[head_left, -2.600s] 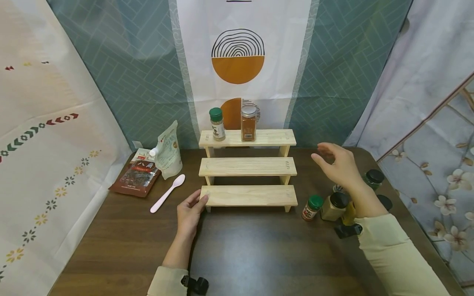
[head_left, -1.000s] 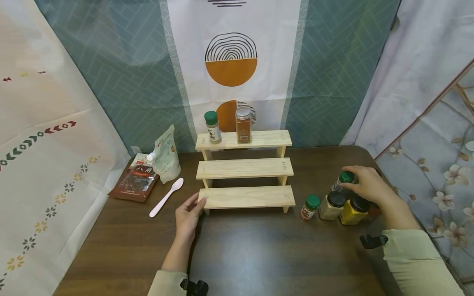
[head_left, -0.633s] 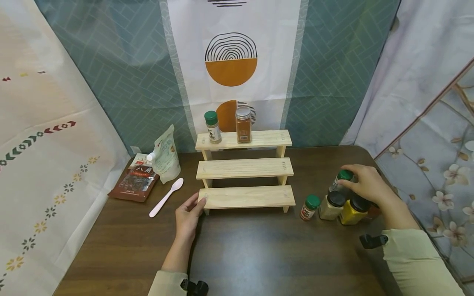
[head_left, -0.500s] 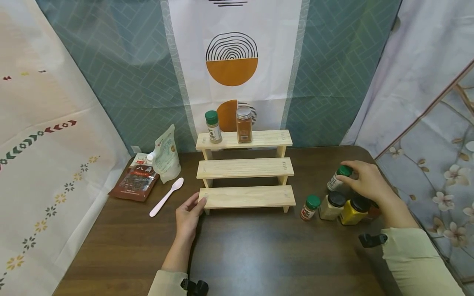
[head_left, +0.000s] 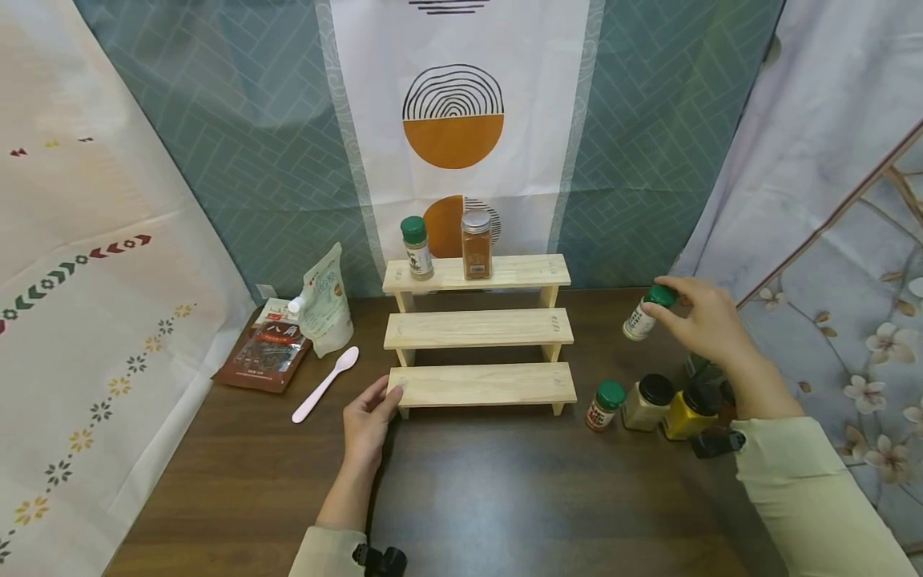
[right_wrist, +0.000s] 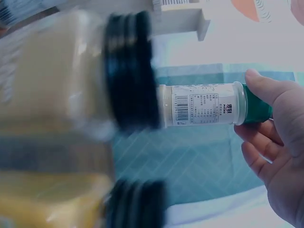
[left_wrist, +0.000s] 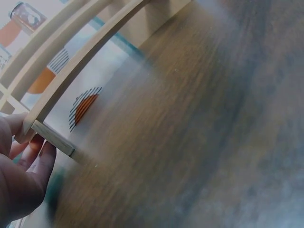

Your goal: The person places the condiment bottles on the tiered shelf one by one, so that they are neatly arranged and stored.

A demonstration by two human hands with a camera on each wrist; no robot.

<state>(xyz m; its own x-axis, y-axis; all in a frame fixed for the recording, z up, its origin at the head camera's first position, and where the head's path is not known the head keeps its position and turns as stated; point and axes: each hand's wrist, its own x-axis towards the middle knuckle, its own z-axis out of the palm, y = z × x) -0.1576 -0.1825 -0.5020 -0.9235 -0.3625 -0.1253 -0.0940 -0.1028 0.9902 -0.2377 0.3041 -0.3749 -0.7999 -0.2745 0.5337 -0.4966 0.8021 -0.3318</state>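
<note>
Pinching a green-capped shaker by the cap in the right hand, to the right of the wooden rack.
Right grip closed on the cap between thumb and fingers, the shaker's body tilted down and leftward above the surface; left hand gripping the left end of the lowest step. Just on the near side, a pale black-lidded jar, a yellow jar and a red-and-white bottle; on the top step, a silver-capped jar and a white-labelled bottle.
</note>
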